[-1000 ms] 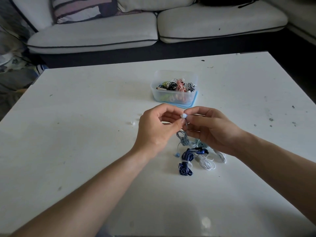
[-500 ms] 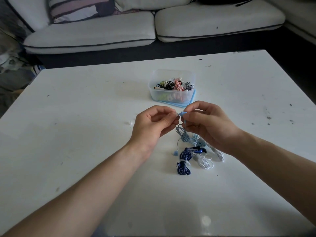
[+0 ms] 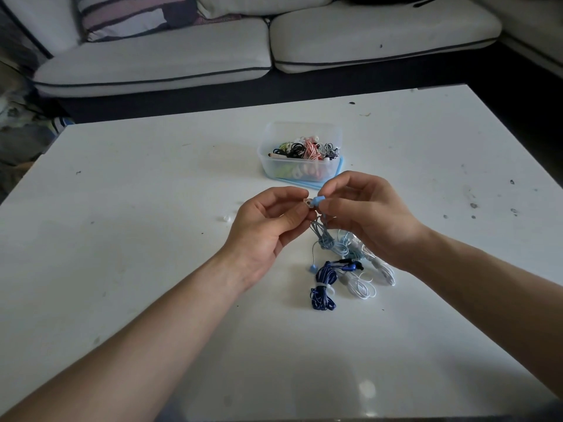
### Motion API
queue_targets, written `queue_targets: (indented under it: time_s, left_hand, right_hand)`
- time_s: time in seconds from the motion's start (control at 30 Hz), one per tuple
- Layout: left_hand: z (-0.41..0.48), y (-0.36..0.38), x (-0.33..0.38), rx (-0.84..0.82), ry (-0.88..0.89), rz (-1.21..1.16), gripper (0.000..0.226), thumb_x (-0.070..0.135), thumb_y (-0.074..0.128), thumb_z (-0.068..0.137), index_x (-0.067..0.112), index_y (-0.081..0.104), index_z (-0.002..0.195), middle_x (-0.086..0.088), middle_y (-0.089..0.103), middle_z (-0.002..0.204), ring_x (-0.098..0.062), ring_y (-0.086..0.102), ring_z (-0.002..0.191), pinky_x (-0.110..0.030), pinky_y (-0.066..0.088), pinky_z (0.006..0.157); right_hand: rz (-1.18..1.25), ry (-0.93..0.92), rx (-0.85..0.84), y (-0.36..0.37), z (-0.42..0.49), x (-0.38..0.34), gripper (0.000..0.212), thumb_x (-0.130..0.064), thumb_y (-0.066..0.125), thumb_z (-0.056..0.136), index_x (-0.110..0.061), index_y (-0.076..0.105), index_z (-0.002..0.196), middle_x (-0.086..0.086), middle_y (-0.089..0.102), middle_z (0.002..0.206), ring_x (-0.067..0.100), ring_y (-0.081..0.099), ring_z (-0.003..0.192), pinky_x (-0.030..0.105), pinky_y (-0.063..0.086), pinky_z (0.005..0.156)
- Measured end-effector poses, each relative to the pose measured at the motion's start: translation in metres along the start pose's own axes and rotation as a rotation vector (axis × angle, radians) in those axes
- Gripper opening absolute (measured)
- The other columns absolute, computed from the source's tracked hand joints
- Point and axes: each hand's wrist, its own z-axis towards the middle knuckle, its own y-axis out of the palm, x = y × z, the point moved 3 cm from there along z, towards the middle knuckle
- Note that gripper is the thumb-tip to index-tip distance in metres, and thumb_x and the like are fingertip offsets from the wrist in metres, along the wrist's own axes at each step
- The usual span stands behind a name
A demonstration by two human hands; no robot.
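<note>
Work looked barely begun: the right hand (image 3: 368, 214) pinched a pale blue earbud (image 3: 320, 200) above the tabletop (image 3: 152, 208), and the left hand (image 3: 265, 226) pinched a clear ear tip (image 3: 308, 203) at its nozzle, fitting or removing, I could not tell. A dark blue set (image 3: 324, 284) and a white set (image 3: 362, 286) lay bundled below, untouched; a clear tub (image 3: 268, 169) held more. No brand or writing was legible.

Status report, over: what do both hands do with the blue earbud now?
Left hand pinches clear ear tip. Right hand pinches blue earbud, cable hanging to table. Nothing in the way.
</note>
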Motion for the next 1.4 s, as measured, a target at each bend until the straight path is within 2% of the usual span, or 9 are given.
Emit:
queue_targets:
  time_s: [0.3, 0.43, 0.53, 0.7, 0.83, 0.93, 1.07, 1.27, 1.4]
  left_hand:
    - [0.001, -0.0005, 0.0012, 0.001, 0.016, 0.048, 0.023, 0.001, 0.068, 0.068, 0.007, 0.069, 0.09, -0.007, 0.074, 0.081, -0.014, 0.072, 0.073, -0.02, 0.057, 0.07]
    - [0.0014, -0.0028, 0.0023, 0.013, 0.015, 0.094, 0.018, -0.007, 0.061, 0.084, 0.007, 0.07, 0.09, -0.008, 0.075, 0.082, -0.014, 0.072, 0.075, -0.02, 0.057, 0.07]
    - [0.0008, -0.0035, 0.0035, 0.018, 0.037, 0.181, 0.022, -0.008, 0.059, 0.088, 0.01, 0.071, 0.087, -0.007, 0.075, 0.081, -0.014, 0.072, 0.075, -0.02, 0.056, 0.07]
    - [0.0006, -0.0036, 0.0077, 0.014, 0.069, 0.275, 0.013, 0.002, 0.071, 0.077, 0.014, 0.073, 0.083, -0.008, 0.075, 0.078, -0.016, 0.072, 0.073, -0.021, 0.055, 0.069]
    - [-0.0004, -0.0029, 0.0083, -0.019, 0.049, 0.278, 0.018, 0.011, 0.074, 0.063, 0.012, 0.072, 0.081, -0.008, 0.074, 0.075, -0.017, 0.071, 0.069, -0.021, 0.055, 0.067]
    - [-0.0008, -0.0016, 0.0086, -0.042, 0.038, 0.27, 0.015, 0.007, 0.073, 0.063, 0.013, 0.072, 0.077, -0.007, 0.074, 0.073, -0.016, 0.071, 0.066, -0.02, 0.055, 0.064]
    - [-0.0009, -0.0018, 0.0087, -0.044, 0.034, 0.261, 0.013, 0.006, 0.073, 0.062, 0.017, 0.075, 0.069, -0.007, 0.074, 0.071, -0.016, 0.071, 0.064, -0.019, 0.055, 0.062]
    - [-0.001, -0.0001, 0.0077, -0.006, 0.039, 0.272, 0.016, 0.006, 0.074, 0.06, 0.011, 0.07, 0.075, -0.008, 0.073, 0.068, -0.016, 0.071, 0.061, -0.016, 0.051, 0.056]
    - [-0.0004, -0.0013, 0.007, 0.023, 0.047, 0.274, 0.015, 0.001, 0.075, 0.065, 0.01, 0.071, 0.076, -0.008, 0.073, 0.069, -0.017, 0.071, 0.062, -0.017, 0.053, 0.059]
  right_hand:
    - [-0.04, -0.003, 0.047, -0.0013, 0.0003, 0.0009, 0.011, -0.01, 0.077, 0.071, -0.012, 0.071, 0.079, 0.014, 0.071, 0.082, 0.019, 0.063, 0.068, 0.031, 0.053, 0.068]
    - [-0.069, -0.002, 0.064, -0.002, -0.0006, 0.0004, 0.012, 0.001, 0.077, 0.079, -0.009, 0.07, 0.082, 0.014, 0.071, 0.082, 0.017, 0.062, 0.066, 0.03, 0.052, 0.068]
    - [-0.093, 0.007, 0.077, -0.0026, -0.0003, 0.0004, 0.01, 0.002, 0.074, 0.082, -0.008, 0.071, 0.083, 0.015, 0.071, 0.081, 0.018, 0.062, 0.067, 0.032, 0.053, 0.07]
    - [-0.112, 0.023, 0.059, -0.0039, 0.0004, -0.0019, 0.012, 0.002, 0.074, 0.082, -0.009, 0.074, 0.079, 0.015, 0.07, 0.078, 0.018, 0.062, 0.067, 0.029, 0.053, 0.069]
    - [-0.085, 0.089, -0.032, -0.0053, 0.0017, -0.0028, 0.008, -0.002, 0.076, 0.077, -0.003, 0.073, 0.084, 0.011, 0.068, 0.075, 0.019, 0.06, 0.066, 0.026, 0.052, 0.065]
    - [-0.059, 0.131, -0.113, -0.0061, 0.0011, -0.004, 0.017, -0.012, 0.078, 0.067, -0.005, 0.075, 0.082, 0.011, 0.069, 0.077, 0.018, 0.061, 0.067, 0.026, 0.054, 0.067]
    - [-0.044, 0.146, -0.152, -0.0071, 0.001, -0.0039, 0.016, -0.012, 0.077, 0.066, -0.006, 0.076, 0.081, 0.01, 0.07, 0.075, 0.017, 0.062, 0.066, 0.025, 0.055, 0.067]
    - [-0.062, 0.143, -0.14, -0.0068, -0.0001, -0.0024, 0.021, -0.011, 0.076, 0.066, -0.002, 0.072, 0.085, 0.01, 0.072, 0.078, 0.016, 0.064, 0.067, 0.024, 0.056, 0.068]
    - [-0.086, 0.124, -0.104, -0.006, -0.0009, -0.003, 0.023, -0.013, 0.077, 0.066, -0.001, 0.072, 0.086, 0.011, 0.073, 0.08, 0.016, 0.065, 0.067, 0.025, 0.057, 0.069]
